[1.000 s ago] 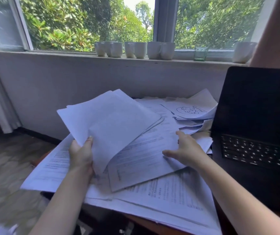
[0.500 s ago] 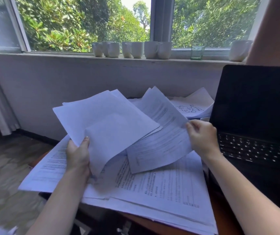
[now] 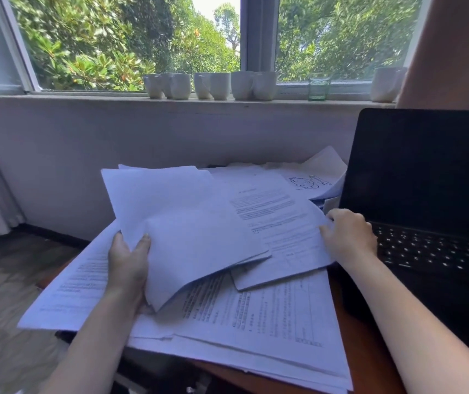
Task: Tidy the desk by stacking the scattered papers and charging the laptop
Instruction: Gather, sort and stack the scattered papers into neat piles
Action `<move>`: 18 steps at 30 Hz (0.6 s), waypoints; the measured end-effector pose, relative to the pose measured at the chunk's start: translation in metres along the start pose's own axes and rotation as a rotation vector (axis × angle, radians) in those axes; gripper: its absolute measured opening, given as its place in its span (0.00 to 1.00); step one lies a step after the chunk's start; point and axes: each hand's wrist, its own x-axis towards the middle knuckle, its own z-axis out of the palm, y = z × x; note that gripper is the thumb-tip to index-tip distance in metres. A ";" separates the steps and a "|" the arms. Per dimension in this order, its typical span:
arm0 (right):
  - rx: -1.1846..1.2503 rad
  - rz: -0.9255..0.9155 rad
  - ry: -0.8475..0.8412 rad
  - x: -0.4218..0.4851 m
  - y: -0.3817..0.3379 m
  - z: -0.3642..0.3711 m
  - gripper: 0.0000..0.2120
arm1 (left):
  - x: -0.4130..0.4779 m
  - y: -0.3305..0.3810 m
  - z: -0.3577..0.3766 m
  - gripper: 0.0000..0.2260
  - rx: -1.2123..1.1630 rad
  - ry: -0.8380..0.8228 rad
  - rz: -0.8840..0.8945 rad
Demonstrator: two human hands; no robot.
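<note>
Now the printed sheet (image 3: pixel 278 228), held up half a second ago, sits tucked under the blank bundle (image 3: pixel 187 228), so the stack grows. The left hand (image 3: pixel 128 268) grips the bundle and the right hand (image 3: pixel 347 237) pinches the sheet's edge (fingertips hidden). The open laptop (image 3: pixel 426 194) stands to the right, seemingly uncharged. Loose papers (image 3: pixel 256 322) still cover the tabletop (image 3: pixel 369 365), and a cartoon drawing (image 3: pixel 310 182) lies behind.

The left hand (image 3: pixel 128 268) grips a sheaf (image 3: pixel 187 223); the right hand (image 3: pixel 349 237) pinches a sheet (image 3: pixel 278 223).
</note>
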 end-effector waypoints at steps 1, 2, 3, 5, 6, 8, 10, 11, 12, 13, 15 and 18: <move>0.057 -0.002 0.032 0.001 0.002 0.001 0.08 | 0.000 0.000 0.000 0.13 0.013 -0.001 0.006; 0.127 -0.010 0.077 0.001 0.004 0.002 0.10 | 0.000 0.000 0.000 0.13 0.021 -0.003 0.009; 0.203 -0.019 0.134 0.002 0.006 0.004 0.11 | -0.001 0.000 0.000 0.13 0.026 -0.003 0.009; 0.364 -0.025 0.262 0.003 0.009 0.003 0.11 | -0.001 0.000 0.000 0.13 0.029 -0.007 0.001; 0.445 -0.030 0.325 0.004 0.009 0.001 0.10 | 0.000 0.000 0.000 0.13 0.032 -0.010 -0.004; 0.583 -0.015 0.437 0.005 0.010 -0.002 0.09 | 0.001 0.000 0.000 0.12 0.047 -0.015 -0.007; 0.708 0.054 0.496 0.007 0.011 -0.002 0.09 | 0.001 -0.001 -0.001 0.10 0.087 -0.021 -0.005; 0.772 0.093 0.503 0.009 0.011 -0.001 0.09 | 0.000 -0.001 -0.001 0.09 0.113 -0.029 0.002; 0.835 0.124 0.505 0.010 0.012 -0.001 0.09 | -0.001 -0.001 -0.001 0.08 0.144 -0.038 0.014; 0.895 0.146 0.502 0.012 0.013 0.000 0.10 | -0.002 -0.001 0.001 0.09 0.185 -0.052 0.031; 1.001 0.189 0.462 0.015 0.013 0.000 0.09 | -0.004 -0.001 0.005 0.10 0.287 -0.087 0.058; 1.115 0.251 0.314 0.014 0.009 -0.001 0.10 | -0.006 0.003 0.010 0.13 0.377 -0.107 0.021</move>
